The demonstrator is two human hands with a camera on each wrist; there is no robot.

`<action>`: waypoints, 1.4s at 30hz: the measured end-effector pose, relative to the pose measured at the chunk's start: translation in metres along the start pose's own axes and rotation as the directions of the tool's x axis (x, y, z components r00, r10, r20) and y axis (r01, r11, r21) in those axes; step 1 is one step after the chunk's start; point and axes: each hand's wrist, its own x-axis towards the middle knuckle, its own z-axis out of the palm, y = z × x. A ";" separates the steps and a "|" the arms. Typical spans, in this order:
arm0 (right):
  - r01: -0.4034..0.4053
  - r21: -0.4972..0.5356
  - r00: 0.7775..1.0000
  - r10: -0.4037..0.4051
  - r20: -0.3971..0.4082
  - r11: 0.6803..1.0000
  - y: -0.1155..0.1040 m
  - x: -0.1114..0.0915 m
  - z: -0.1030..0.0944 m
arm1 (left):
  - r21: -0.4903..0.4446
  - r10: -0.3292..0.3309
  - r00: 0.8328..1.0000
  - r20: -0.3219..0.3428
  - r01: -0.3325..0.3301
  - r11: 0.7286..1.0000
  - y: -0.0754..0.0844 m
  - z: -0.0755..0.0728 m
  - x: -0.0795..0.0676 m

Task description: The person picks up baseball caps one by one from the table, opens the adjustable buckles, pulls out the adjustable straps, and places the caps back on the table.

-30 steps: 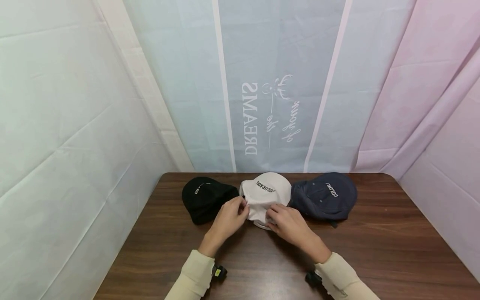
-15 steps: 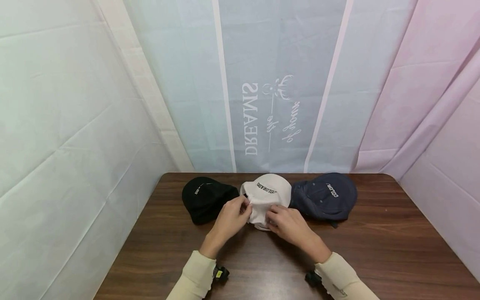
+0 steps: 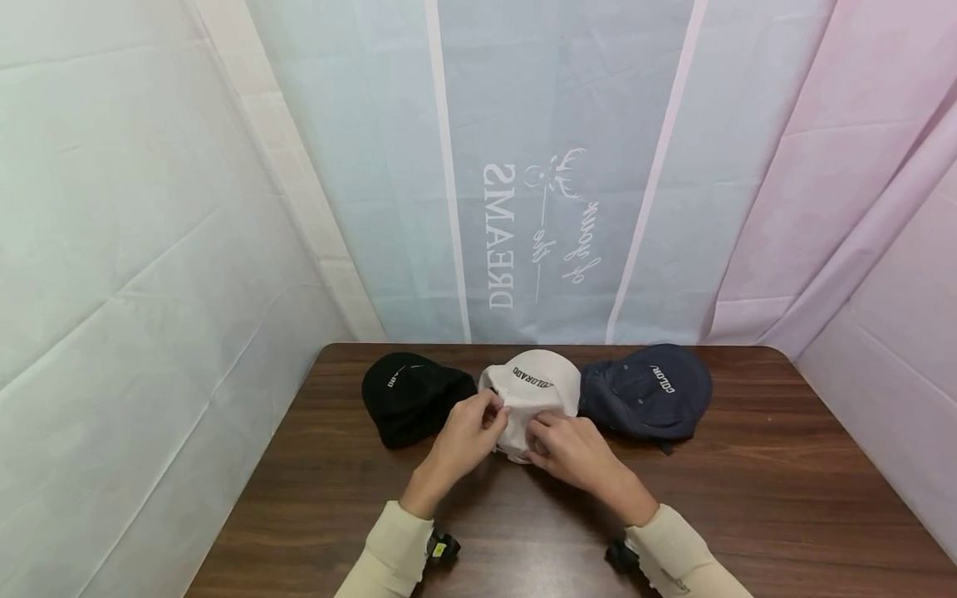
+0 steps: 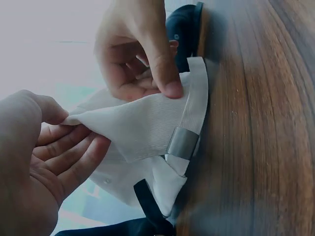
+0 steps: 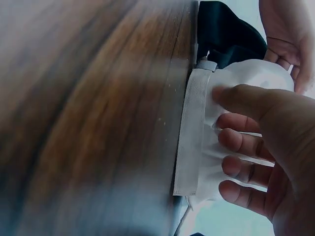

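Note:
A white baseball cap (image 3: 540, 374) lettered COLORADO sits at the back middle of the table, its back towards me. My left hand (image 3: 463, 432) pinches the fabric at the cap's left side between thumb and fingertips, drawing it into a peak in the left wrist view. On the right side of the crown, my right hand (image 3: 574, 448) holds the fabric with curled fingers, the thumb close to the back strap (image 4: 198, 88). A metal buckle (image 4: 183, 143) on that strap shows low, near the tabletop. Part of the crown is hidden behind both hands.
A black cap (image 3: 414, 403) stands to the left of the white one, and a navy cap (image 3: 661, 390) adjoins it on the right. The brown wooden table (image 3: 770, 473) ends at a hanging cloth backdrop (image 3: 553, 124). Pale cloth walls (image 3: 149, 249) flank both sides.
My left hand has shifted slightly right along the cap's fabric. The white cap has come a little nearer to me, and my right hand's thumb has moved slightly left.

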 end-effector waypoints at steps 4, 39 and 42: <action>0.013 -0.007 0.999 -0.013 -0.034 1.000 -0.003 0.000 0.001 | -0.014 0.014 1.000 -0.003 -0.014 1.000 0.004 -0.001 0.000; -0.102 0.032 0.994 0.103 -0.027 0.994 -0.002 0.003 -0.028 | 0.077 0.252 0.968 -0.006 -0.251 0.965 -0.013 0.006 -0.010; -0.113 0.037 0.992 0.115 -0.045 0.993 0.000 0.003 -0.032 | 0.113 0.276 0.961 0.006 -0.275 0.955 -0.017 0.008 -0.010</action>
